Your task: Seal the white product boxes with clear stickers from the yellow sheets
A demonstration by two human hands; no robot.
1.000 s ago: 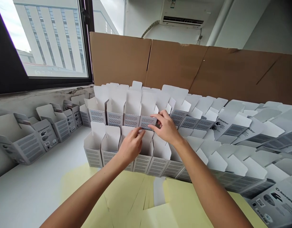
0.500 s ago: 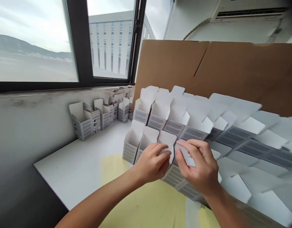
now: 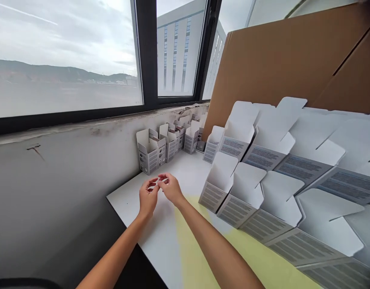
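Note:
My left hand (image 3: 148, 196) and my right hand (image 3: 170, 187) meet fingertip to fingertip above the white table (image 3: 133, 200), near its left corner. The fingers of both are curled in a pinch; whatever sits between them is too small to name. Rows of open white cartons (image 3: 233, 188) with grey printed sides stand to the right of my hands, flaps up. A shorter line of the same cartons (image 3: 151, 150) runs along the wall just beyond my hands.
A yellow sheet (image 3: 203, 249) lies on the table under my right forearm. A large brown cardboard panel (image 3: 278, 60) stands behind the carton rows. A window (image 3: 67, 60) and grey sill wall are to the left; the table edge drops off at the lower left.
The view has swung left. Both hands have left the carton rows and moved left over the bare table corner, fingertips now pinched together.

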